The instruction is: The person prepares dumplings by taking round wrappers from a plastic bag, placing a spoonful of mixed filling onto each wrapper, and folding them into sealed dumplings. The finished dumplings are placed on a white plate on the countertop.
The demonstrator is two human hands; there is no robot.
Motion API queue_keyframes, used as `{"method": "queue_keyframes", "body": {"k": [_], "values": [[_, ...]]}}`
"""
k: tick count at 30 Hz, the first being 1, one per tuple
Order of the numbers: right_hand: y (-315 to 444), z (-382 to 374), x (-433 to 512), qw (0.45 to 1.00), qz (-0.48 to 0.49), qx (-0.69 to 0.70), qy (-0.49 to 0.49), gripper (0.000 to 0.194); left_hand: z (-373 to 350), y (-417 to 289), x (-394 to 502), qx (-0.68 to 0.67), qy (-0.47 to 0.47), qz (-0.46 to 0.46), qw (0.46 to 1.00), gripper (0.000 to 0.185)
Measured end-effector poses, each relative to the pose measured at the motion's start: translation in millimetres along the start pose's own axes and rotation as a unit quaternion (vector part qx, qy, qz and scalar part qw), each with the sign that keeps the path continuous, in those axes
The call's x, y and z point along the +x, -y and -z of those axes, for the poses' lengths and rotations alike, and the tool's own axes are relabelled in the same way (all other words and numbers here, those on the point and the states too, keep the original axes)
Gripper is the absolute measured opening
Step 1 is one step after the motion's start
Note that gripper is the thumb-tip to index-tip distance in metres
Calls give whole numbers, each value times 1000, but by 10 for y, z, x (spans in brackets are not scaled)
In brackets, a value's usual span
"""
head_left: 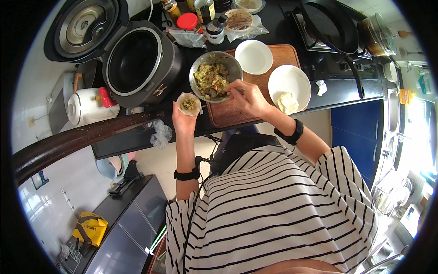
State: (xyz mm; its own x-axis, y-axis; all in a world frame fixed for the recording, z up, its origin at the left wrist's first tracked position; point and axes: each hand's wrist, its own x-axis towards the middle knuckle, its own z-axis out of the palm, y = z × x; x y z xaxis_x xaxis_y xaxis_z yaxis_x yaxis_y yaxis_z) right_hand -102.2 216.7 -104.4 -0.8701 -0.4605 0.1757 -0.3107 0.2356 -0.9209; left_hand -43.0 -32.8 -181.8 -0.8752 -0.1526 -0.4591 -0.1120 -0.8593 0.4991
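On the palm of my left hand (184,120) lies a round dumpling wrapper (189,104) with a small mound of chopped filling (188,103) in its middle. My right hand (249,97) grips a metal spoon (210,92), its bowl down in the filling at the near side of a steel mixing bowl (234,68). Chopped greenish and pale filling (212,75) covers the bottom of that bowl. To the right, a white plate (289,78) carries a stack of pale dumpling wrappers (287,103). Behind it stands a white bowl (254,57).
A wooden cutting board (232,114) lies under the plate and white bowl. An open multicooker (137,61) stands at the left, near a white kettle (92,106). Sauce bottles (204,10) and a red-lidded jar (189,22) line the back. A frying pan (330,25) sits on the stove.
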Motion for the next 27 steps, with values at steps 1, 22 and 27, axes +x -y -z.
{"method": "queue_keyframes", "body": {"k": [1, 22, 27], "values": [[-27, -5, 8, 997, -60, 56, -14, 17, -1, 22, -6, 2, -11, 7, 1000, 52], [775, 381, -39, 993, 117, -8, -7, 25, -990, -18, -123, -26, 83, 36, 996, 47], [826, 469, -72, 985, 146, -54, -73, 24, -1077, 48, -98, -10, 68, 7, 998, 48]]}}
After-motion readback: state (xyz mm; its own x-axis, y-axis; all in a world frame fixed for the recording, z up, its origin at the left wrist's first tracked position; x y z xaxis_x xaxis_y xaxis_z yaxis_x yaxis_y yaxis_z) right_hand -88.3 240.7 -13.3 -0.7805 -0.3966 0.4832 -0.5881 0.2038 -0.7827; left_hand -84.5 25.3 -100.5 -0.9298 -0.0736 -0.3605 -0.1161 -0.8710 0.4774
